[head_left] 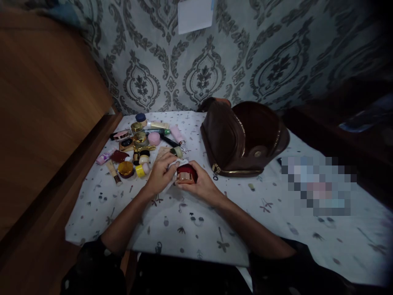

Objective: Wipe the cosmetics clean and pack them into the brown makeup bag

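My right hand (204, 182) is closed round a cosmetic jar (186, 175) with a dark red top and a shiny rose-gold side. In my left hand (162, 173) is a crumpled white cloth or tissue (179, 162), pinched between the fingers and pressed against the jar's left side. Both hands are close together above the patterned white tablecloth (184, 221). Just beyond the left fingers lies a small jar with a pale green side (177, 152), partly hidden by the hand.
Left of my hands sits a cluster of several cosmetics, among them a gold-lidded jar (125, 169), a pink jar (154, 138) and a pink tube (177, 134). An unzipped brown leather bag (224, 139) stands at the back right. A wooden cabinet (46, 82) borders the left side.
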Demonstrator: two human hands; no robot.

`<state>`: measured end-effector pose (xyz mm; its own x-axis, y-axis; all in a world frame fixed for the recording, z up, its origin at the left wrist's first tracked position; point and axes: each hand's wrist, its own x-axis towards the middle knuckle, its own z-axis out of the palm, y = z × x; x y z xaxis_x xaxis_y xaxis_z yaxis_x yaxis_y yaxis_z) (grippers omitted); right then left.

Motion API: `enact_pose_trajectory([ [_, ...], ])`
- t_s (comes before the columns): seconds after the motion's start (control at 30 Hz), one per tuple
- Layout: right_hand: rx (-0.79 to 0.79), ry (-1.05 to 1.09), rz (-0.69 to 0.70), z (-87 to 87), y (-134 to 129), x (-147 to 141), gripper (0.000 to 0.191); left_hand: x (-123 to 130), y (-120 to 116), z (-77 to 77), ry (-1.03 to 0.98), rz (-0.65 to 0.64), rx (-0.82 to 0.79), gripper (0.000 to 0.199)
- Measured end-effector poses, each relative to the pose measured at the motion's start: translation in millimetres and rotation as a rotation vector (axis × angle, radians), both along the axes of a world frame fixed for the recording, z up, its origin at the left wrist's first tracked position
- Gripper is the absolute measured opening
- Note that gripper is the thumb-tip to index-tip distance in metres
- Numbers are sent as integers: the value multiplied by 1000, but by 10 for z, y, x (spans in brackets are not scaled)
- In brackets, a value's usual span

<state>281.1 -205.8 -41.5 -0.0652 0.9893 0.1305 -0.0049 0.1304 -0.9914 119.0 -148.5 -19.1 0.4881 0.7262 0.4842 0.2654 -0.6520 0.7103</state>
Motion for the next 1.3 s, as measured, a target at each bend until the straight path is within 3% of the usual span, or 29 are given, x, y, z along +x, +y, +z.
enact_pose_trajectory([
  [0.23,-284,620,15,-9,1,7,39,80,-26,-115,-164,67,-144,23],
  [0.53,-459,987,77,-85,62,21,33,103,-108,-227,-104,122,151,28],
  [0.7,-432,1055,-3,-51,78,49,20,110,-139,-214,-44,82,271,32],
  [0.9,-468,1123,-87,-30,101,97,16,100,-107,-209,-40,76,263,29],
  [1.13,-526,1131,-13,-77,97,72,13,84,-87,-199,-60,115,201,30],
  [1.3,-479,1147,25,-43,97,78,9,99,-138,-202,-41,139,304,32],
])
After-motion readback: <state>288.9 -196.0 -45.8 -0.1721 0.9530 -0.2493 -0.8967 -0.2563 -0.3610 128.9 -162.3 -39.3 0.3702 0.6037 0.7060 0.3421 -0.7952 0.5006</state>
